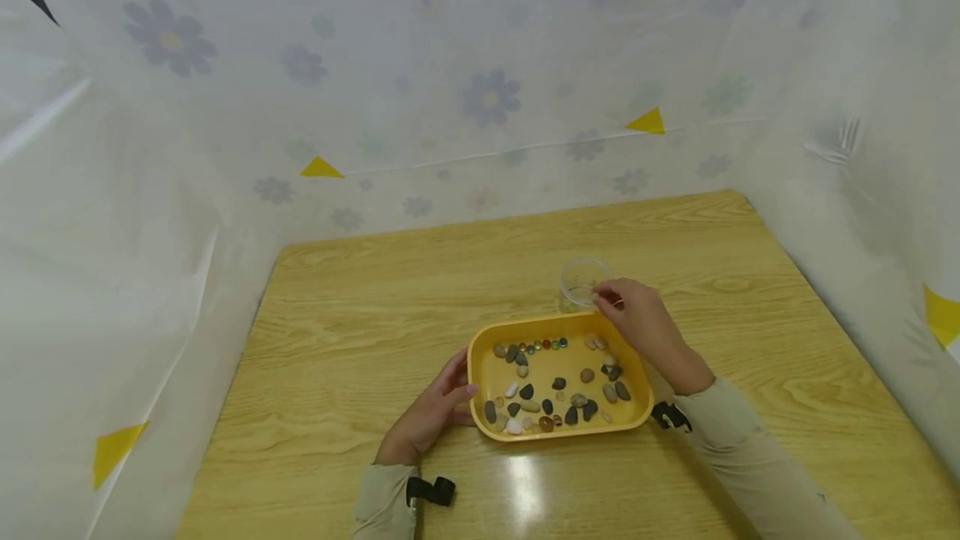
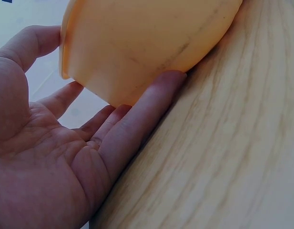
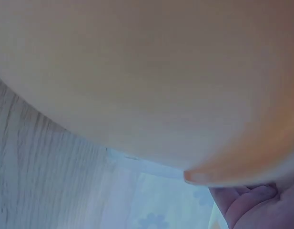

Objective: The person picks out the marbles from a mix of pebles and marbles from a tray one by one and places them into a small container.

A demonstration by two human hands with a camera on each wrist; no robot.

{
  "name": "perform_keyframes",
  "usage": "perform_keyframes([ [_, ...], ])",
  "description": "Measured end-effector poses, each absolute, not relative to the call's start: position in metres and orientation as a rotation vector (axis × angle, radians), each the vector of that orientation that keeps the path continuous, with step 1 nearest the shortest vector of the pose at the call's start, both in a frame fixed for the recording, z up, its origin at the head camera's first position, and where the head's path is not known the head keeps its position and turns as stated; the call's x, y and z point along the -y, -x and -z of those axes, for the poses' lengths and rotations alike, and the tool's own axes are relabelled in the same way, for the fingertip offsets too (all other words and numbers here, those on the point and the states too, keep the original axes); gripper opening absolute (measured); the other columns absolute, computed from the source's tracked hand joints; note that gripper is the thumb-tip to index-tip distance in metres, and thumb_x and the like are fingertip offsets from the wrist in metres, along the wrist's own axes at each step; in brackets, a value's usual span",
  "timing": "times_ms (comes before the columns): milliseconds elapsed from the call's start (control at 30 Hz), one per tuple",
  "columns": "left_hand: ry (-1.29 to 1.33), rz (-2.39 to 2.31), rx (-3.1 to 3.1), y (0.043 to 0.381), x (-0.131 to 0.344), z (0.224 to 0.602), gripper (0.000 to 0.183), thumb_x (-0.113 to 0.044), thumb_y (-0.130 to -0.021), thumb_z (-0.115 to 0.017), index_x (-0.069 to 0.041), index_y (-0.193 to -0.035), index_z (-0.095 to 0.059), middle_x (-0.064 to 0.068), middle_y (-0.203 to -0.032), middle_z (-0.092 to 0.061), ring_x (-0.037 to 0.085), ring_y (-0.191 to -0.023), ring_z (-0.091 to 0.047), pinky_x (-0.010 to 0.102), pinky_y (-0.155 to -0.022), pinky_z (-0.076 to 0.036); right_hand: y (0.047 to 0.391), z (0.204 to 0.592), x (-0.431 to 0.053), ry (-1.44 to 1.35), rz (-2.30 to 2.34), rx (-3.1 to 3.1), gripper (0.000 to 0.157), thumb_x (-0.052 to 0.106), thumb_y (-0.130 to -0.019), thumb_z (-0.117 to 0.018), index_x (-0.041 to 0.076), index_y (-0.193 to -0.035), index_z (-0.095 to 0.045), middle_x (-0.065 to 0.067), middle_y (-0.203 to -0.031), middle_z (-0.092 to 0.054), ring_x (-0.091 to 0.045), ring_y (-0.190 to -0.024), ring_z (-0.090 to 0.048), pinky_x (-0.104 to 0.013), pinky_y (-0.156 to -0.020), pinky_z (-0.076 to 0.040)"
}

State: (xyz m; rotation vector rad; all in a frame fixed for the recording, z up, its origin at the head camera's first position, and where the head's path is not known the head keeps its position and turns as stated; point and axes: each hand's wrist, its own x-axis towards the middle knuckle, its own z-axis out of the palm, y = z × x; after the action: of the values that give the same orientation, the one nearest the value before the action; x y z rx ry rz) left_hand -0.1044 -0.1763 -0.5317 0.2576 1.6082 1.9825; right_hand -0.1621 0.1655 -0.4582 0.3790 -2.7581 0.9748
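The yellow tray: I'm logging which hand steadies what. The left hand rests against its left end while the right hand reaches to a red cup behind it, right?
Not quite. The cup is clear plastic, not red, as the head view shows. The rest holds: the left hand rests against the left end of the yellow tray, and the right hand reaches to the cup behind it.

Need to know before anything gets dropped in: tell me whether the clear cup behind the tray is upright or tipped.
Upright. The clear cup stands on the table, its round mouth upward.
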Motion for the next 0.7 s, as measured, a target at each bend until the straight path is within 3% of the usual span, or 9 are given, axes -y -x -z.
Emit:
perform_keyframes([
  [700,-0.260,-1.990,-1.602,0.1057,0.1763,0.5335,0.057,-0.017,-0.097,-0.051,-0.030,-0.146,-0.025,0.015,-0.141,-0.034,0.036,-0.115,-0.049,0.052,-0.075,-0.052,0.1662,0.4688,-0.1618,-0.421,-1.002,2.665,0.018,0.011,-0.090,-0.061,0.002,-0.105,-0.067,-0.009,-0.093,-0.065,-0.020,-0.080,-0.061,-0.037,-0.068,-0.055],
])
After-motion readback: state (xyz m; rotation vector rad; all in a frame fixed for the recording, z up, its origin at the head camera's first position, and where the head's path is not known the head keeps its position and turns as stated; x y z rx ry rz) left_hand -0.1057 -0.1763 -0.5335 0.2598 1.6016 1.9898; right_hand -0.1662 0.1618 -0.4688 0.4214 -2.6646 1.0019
